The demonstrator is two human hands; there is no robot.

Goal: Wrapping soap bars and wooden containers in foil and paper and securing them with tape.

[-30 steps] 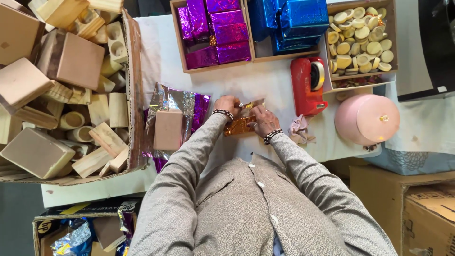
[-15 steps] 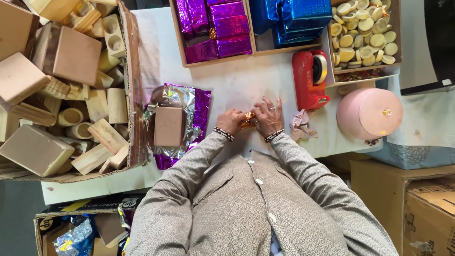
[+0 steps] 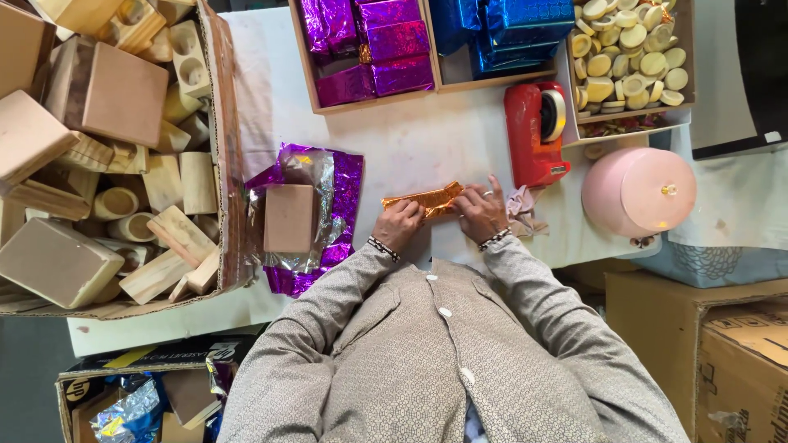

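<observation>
Both hands grasp a small orange foil-wrapped piece at the table's near edge.

The left hand [image 3: 400, 224] and right hand [image 3: 478, 213] pinch the orange foil piece [image 3: 424, 199] between them, flat on the white table [image 3: 427, 143]. Left of it a wooden block [image 3: 289, 217] rests on purple foil [image 3: 341, 197]; farther off stands a red tape dispenser [image 3: 533, 135], and at the far edge a tray of purple-wrapped boxes [image 3: 369, 49].

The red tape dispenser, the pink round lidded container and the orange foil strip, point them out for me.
red tape dispenser [image 3: 532, 139], head view, on its red body.
pink round lidded container [image 3: 636, 193], head view, on its lid.
orange foil strip [image 3: 427, 198], head view, on its middle.
</observation>
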